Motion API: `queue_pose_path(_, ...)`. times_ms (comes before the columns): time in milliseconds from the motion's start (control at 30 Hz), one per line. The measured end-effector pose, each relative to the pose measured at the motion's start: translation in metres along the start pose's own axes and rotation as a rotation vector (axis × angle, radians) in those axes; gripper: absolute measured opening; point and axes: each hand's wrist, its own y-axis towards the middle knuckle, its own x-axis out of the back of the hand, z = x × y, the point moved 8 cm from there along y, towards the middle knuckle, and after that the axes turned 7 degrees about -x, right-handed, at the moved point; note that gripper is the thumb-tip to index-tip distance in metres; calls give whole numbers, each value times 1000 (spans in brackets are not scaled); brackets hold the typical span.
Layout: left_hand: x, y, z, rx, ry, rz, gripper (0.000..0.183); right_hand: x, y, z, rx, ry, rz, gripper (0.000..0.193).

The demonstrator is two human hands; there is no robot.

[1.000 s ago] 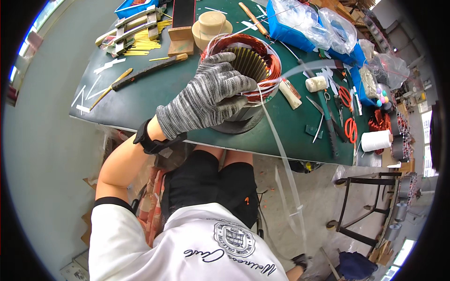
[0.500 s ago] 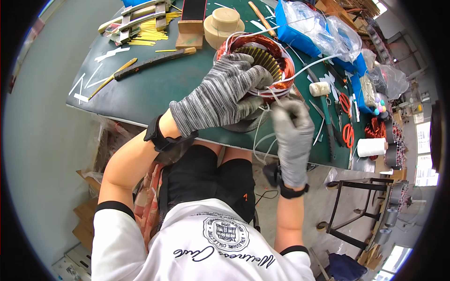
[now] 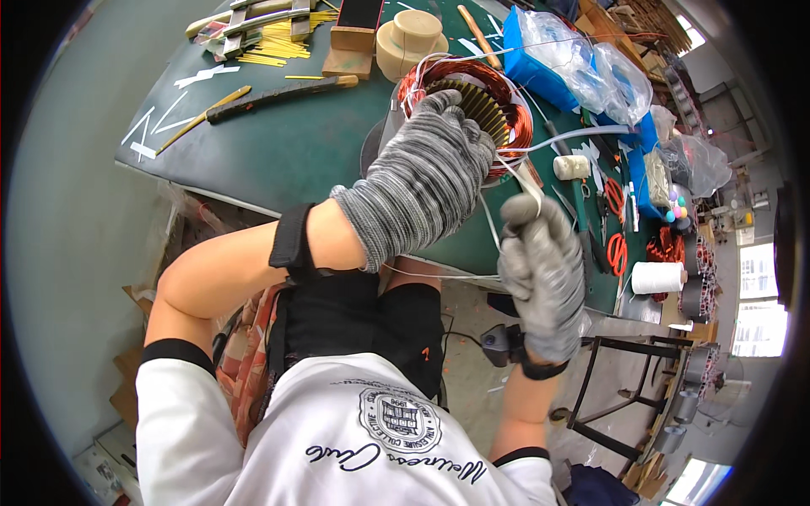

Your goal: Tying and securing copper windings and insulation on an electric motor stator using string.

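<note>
A motor stator [image 3: 483,108] with copper windings and yellow slot liners lies tilted on the green table. My left hand [image 3: 430,164], in a grey striped glove, is closed over its near rim, with the fingertips at the inner opening. A taut white lacing cord [image 3: 529,181] runs from the near right of the windings to my right hand [image 3: 544,266]. The gloved fingers of that hand are closed round the cord, somewhat blurred by motion. More cord hangs slack between the hands and trails past the table's front edge. White sleeved leads come off the windings to the right.
Blue bins [image 3: 540,63] with plastic bags stand at the far right. Nearer are a tape roll [image 3: 571,167], red-handled scissors [image 3: 617,253] and a white thread spool [image 3: 658,277]. A black stick [image 3: 270,99], yellow strips [image 3: 274,49] and a cream stepped block [image 3: 411,38] lie left and behind.
My right hand has pulled the cord away from the stator, down and to the right, and the cord is now taut. The left hand has shifted a little on the rim.
</note>
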Motion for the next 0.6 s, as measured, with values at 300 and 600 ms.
queue_pose_path(300, -6, -7, 4, -26, -38, -176, 28, -13, 42, -21, 163, 1036, 282, 18)
queue_pose_path(600, 1, 5, -3, -93, -195, -193, 19, 17, 37, -44, 606, -166, -314, 25)
